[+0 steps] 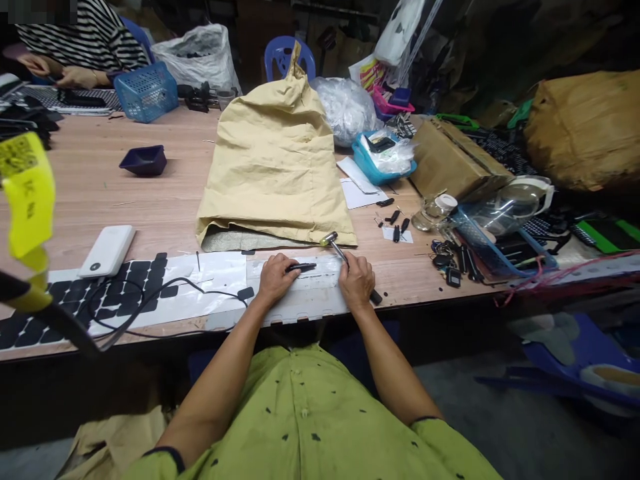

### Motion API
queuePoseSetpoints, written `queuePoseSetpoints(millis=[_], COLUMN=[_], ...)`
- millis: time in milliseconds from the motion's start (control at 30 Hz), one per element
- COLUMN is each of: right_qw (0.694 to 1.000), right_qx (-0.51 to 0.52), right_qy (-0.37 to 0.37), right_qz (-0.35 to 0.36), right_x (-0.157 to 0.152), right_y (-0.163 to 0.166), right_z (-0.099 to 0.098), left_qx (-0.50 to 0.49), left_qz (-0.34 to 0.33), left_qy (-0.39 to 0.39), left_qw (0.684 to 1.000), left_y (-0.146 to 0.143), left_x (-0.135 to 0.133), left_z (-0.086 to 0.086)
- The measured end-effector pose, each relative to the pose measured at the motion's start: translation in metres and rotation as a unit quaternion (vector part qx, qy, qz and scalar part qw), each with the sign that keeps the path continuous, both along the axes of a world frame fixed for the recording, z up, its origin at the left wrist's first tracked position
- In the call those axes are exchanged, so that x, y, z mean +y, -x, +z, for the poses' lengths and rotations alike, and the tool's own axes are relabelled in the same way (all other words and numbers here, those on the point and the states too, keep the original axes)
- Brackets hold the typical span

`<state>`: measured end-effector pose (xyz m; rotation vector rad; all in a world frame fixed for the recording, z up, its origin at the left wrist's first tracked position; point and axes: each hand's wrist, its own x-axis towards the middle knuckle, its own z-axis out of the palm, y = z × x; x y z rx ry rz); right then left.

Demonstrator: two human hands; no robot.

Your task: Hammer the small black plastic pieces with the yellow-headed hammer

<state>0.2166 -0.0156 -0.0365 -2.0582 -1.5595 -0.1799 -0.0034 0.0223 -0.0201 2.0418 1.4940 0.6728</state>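
My left hand rests near the table's front edge, fingers closed on a slim black rod-shaped part that lies on a pale metal strip. My right hand grips the black handle of a small hammer. The hammer's silver head points up and to the left, just above the strip and close to the black part. Both forearms reach out from my green shirt.
A tan sack stands right behind the hands. A white power bank, black keypad sheets and a cable lie left. Small black parts, a glass jar and blue trays sit right. Another person works far left.
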Motion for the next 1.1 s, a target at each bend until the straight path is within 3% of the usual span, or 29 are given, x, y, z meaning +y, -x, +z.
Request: queuePoseSetpoints(millis=[400, 533, 700, 900, 1000, 1100], right_qw=[0.999, 0.999, 0.999, 0.999, 0.999, 1.000], right_qx=[-0.011, -0.008, -0.013, 0.001, 0.014, 0.022], right_qy=[0.036, 0.024, 0.039, 0.035, 0.026, 0.004], right_qz=[0.012, 0.020, 0.012, 0.014, 0.017, 0.021], right_x=[0.004, 0.005, 0.004, 0.004, 0.004, 0.003], right_y=[0.004, 0.004, 0.007, 0.009, 0.008, 0.008], right_z=[0.006, 0.004, 0.005, 0.005, 0.002, 0.001], left_qx=[0.008, -0.007, 0.014, 0.092, 0.067, 0.024], left_qz=[-0.027, -0.128, -0.276, -0.253, -0.242, -0.208], left_qy=[0.008, 0.025, 0.004, -0.064, -0.060, -0.058], left_qw=[1.000, 0.991, 0.961, 0.961, 0.966, 0.976], left_y=[0.008, 0.018, 0.026, 0.022, 0.021, 0.018], left_x=[0.001, -0.018, -0.071, -0.103, -0.097, -0.075], left_z=[0.004, 0.016, 0.018, 0.004, 0.004, 0.008])
